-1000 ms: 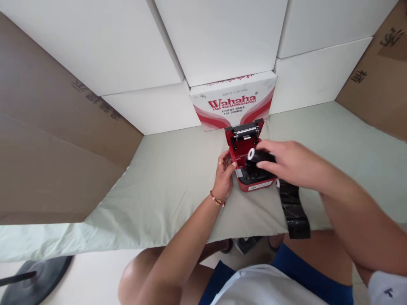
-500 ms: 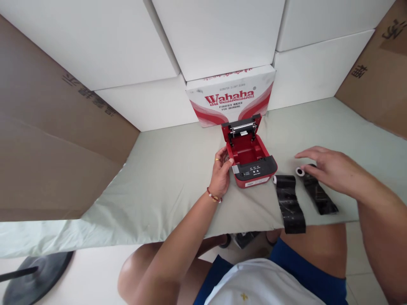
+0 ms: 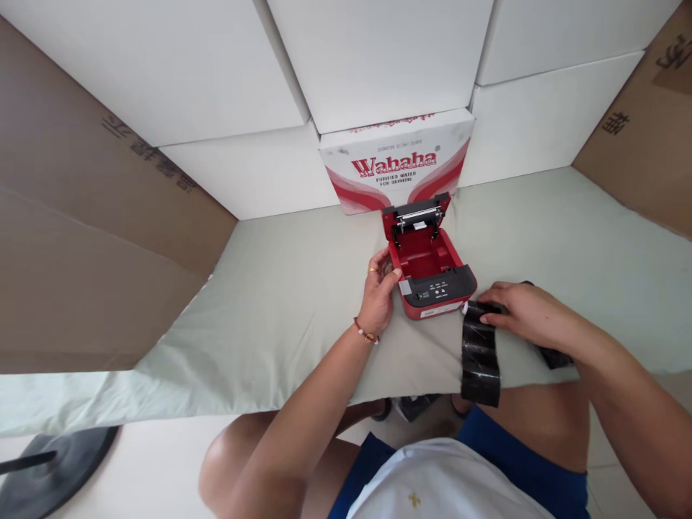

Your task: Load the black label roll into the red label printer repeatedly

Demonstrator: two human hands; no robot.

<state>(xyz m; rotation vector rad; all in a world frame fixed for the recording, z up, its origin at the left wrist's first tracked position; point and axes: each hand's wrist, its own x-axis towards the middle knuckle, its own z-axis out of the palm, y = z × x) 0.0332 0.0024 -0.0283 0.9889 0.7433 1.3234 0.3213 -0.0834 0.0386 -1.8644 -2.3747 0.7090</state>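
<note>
A red and black label printer (image 3: 437,288) stands on the cloth with its lid (image 3: 416,216) raised, and its red inner bay shows no roll. My left hand (image 3: 380,288) grips the printer's left side, thumb on the rim and fingers along the wall. Beside the printer's front right corner, my right hand (image 3: 519,310) closes thumb and fingers on the end of a black label roll (image 3: 481,353) with a white core. That roll's loose strip hangs over the table edge. A second black roll (image 3: 554,357) lies farther right, mostly hidden under my right hand.
A white and red Wahaha water carton (image 3: 400,169) stands behind the printer, against stacked white boxes (image 3: 378,58). Brown cardboard panels (image 3: 97,216) flank the table covered in pale green cloth (image 3: 292,288). A black round stand base (image 3: 59,468) rests on the floor at left.
My right hand has moved left from above the farther roll to the nearer one and taken hold of it. The nearer strip has shifted slightly left. My left hand keeps its hold.
</note>
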